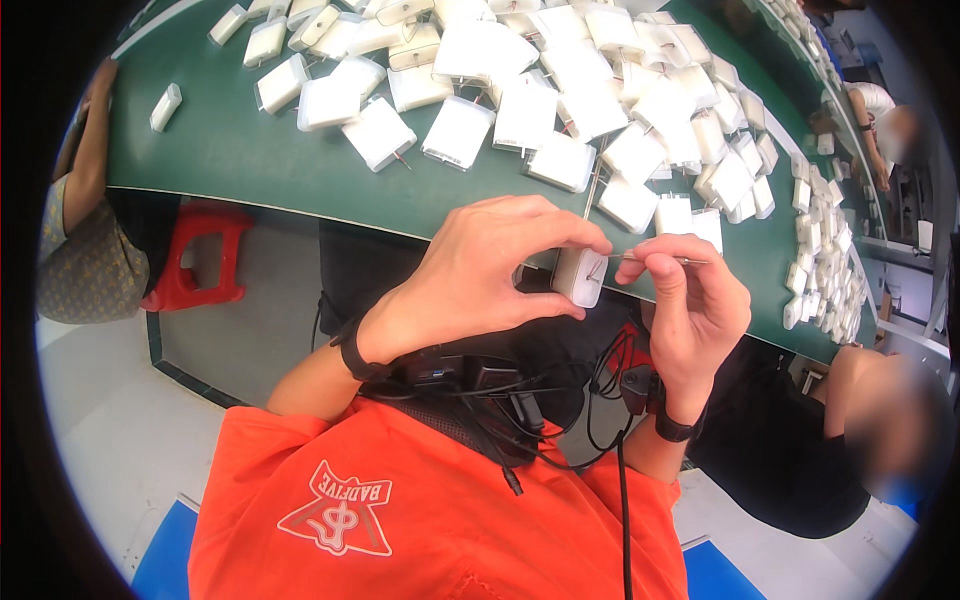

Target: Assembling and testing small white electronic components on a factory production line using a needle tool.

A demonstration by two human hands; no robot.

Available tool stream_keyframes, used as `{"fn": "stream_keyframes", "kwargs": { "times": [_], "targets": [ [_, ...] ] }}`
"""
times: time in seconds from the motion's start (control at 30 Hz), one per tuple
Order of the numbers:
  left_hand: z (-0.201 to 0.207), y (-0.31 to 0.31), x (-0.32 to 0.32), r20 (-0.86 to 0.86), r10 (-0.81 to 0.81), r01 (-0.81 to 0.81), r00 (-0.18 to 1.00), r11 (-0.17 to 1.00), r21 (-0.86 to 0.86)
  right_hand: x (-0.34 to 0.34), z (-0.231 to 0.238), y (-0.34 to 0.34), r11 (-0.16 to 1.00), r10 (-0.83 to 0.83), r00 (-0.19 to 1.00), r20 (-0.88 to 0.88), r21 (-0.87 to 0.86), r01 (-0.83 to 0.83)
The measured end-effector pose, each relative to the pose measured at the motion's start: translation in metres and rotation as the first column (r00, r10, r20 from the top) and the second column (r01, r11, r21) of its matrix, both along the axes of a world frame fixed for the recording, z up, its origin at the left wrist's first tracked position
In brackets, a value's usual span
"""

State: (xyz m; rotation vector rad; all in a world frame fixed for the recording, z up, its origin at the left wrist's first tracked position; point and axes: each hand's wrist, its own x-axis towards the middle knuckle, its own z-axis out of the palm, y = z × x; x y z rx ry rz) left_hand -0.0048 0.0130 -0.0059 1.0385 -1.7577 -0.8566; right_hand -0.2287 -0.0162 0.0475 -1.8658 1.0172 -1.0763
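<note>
My left hand (490, 265) grips a small white box-shaped part (578, 279) between thumb and fingers, just off the near edge of the green table. A thin dark wire-like piece shows on the part's end face, which is turned toward my right hand. My right hand (697, 305) pinches a slim metal tool (692, 261), its tip close to that end face. Whether the tip touches the part I cannot tell. Beyond my hands lies a large heap of similar white box-shaped parts (457, 132), several with thin metal pins sticking out.
The green table (250, 150) runs across in front of me. One lone white part (165, 107) lies far left. A red stool (205, 250) stands below the table. Black cables (480, 390) hang at my chest. Other people sit at left and right, near another white heap (822, 250).
</note>
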Motion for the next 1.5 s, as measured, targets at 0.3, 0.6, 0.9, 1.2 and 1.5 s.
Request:
{"fn": "stream_keyframes", "kwargs": {
  "times": [0.3,0.6,0.9,1.2,1.5],
  "targets": [
    [0.001,0.000,0.000,0.004,-0.004,0.004,1.000,1.000,0.015,0.000,0.002,0.000,1.000,0.002,1.000,-0.015,-0.013,-0.002],
    [0.002,0.001,0.000,-0.035,-0.015,0.016,0.999,0.999,0.042,0.003,0.003,0.001,0.999,-0.007,0.998,-0.069,-0.051,0.004],
    [0.000,0.001,-0.001,-0.063,-0.003,0.006,0.998,0.998,0.058,0.005,0.010,-0.001,0.993,-0.003,0.988,-0.157,-0.119,-0.016],
    [-0.001,0.001,-0.004,-0.049,0.049,-0.050,0.998,0.998,-0.028,0.023,0.029,-0.009,0.967,0.031,0.918,-0.397,-0.221,-0.128],
    [-0.001,0.001,-0.004,-0.052,0.052,-0.054,0.997,0.998,-0.042,0.038,0.025,-0.007,0.994,-0.111,0.968,-0.225,-0.040,0.104]
  ]
}}
